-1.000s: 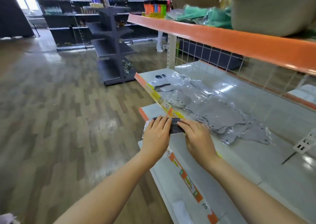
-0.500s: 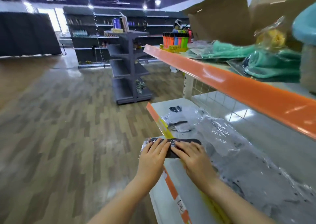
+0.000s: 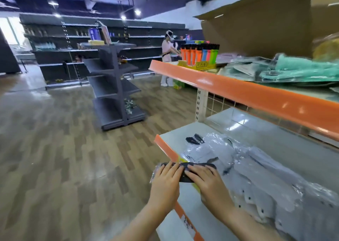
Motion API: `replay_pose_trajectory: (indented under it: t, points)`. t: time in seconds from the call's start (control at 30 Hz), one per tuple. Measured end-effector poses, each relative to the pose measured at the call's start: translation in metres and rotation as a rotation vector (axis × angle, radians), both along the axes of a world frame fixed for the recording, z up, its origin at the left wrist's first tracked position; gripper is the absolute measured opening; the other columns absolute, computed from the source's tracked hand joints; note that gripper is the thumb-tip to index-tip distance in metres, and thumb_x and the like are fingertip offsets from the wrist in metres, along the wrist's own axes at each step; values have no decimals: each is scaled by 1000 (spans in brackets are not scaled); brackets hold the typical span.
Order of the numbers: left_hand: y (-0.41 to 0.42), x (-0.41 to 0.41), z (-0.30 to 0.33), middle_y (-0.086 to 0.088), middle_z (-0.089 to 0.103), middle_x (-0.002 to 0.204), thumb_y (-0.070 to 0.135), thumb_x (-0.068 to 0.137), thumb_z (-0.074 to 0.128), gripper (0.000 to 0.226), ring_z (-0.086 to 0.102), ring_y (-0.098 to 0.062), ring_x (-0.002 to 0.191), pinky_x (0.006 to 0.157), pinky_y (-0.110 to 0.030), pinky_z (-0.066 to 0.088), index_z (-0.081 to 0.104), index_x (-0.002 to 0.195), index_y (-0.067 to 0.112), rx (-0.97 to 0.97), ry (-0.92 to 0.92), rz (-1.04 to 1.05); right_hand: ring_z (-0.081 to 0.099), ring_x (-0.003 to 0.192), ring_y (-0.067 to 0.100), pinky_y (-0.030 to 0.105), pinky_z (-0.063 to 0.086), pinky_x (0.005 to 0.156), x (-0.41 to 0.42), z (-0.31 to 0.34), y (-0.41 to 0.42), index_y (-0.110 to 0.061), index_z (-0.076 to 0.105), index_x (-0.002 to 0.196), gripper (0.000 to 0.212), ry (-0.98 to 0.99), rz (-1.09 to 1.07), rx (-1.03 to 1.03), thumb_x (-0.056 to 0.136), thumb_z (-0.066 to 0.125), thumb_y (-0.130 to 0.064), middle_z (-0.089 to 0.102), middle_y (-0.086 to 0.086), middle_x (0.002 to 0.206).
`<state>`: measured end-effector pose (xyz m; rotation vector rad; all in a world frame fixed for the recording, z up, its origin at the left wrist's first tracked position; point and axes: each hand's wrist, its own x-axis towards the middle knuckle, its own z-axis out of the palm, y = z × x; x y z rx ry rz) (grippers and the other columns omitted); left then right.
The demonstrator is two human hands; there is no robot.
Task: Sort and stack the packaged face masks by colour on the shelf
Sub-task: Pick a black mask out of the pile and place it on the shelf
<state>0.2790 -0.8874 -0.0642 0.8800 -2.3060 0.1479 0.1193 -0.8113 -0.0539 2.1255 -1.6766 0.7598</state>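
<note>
A black packaged face mask (image 3: 197, 169) in clear wrap sits at the near front edge of the lower shelf (image 3: 256, 128), partly overhanging the orange edge strip (image 3: 166, 148). Both hands hold it: the left hand (image 3: 165, 183) has its fingers laid over the pack's left end and curled down on it, and the right hand (image 3: 207, 181) has its fingers bent over the pack's right part, so each hand is closed on the pack rather than spread wide. Just to the right and beyond, touching the pack's far side, a loose spread of grey packaged masks (image 3: 260, 178) covers the shelf, with a small black item (image 3: 194, 139) lying at its far left end. On the upper shelf (image 3: 238, 92), teal packaged masks (image 3: 300, 71) lie to the right, a yellow tray of orange, blue, pink and green tubes (image 3: 200, 54) stands at the far left end, and a cardboard box (image 3: 256, 20) rises behind. Farther left on the wood floor stands a grey shelving unit (image 3: 113, 88), and a person (image 3: 167, 57) stands beyond.
</note>
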Motion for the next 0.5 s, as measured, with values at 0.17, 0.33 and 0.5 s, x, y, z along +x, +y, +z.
replay_pose_trajectory:
  t: [0.17, 0.33, 0.5]
  points:
    - [-59, 9, 9, 5, 72, 104, 13, 78, 40, 41, 68, -16, 99, 88, -29, 45, 74, 101, 17, 62, 2, -145, 49, 117, 12, 28, 29, 104, 21, 8, -45, -14, 63, 122, 84, -13, -99, 17, 45, 72, 18, 62, -1, 124]
    - [-101, 8, 17, 7, 72, 100, 14, 75, 42, 38, 69, -14, 94, 87, -26, 47, 74, 97, 17, 92, 15, -271, 52, 114, 12, 25, 30, 100, 29, 9, -75, -17, 54, 126, 80, -76, -154, 46, 53, 73, 8, 61, -2, 125]
    - [-135, -4, 18, 8, 72, 97, 18, 72, 41, 41, 69, -14, 91, 78, -26, 55, 74, 98, 18, 129, -44, -349, 60, 100, 9, 25, 37, 89, 26, 22, -101, -18, 68, 115, 45, -92, -275, 70, 79, 44, -31, 66, -7, 115]
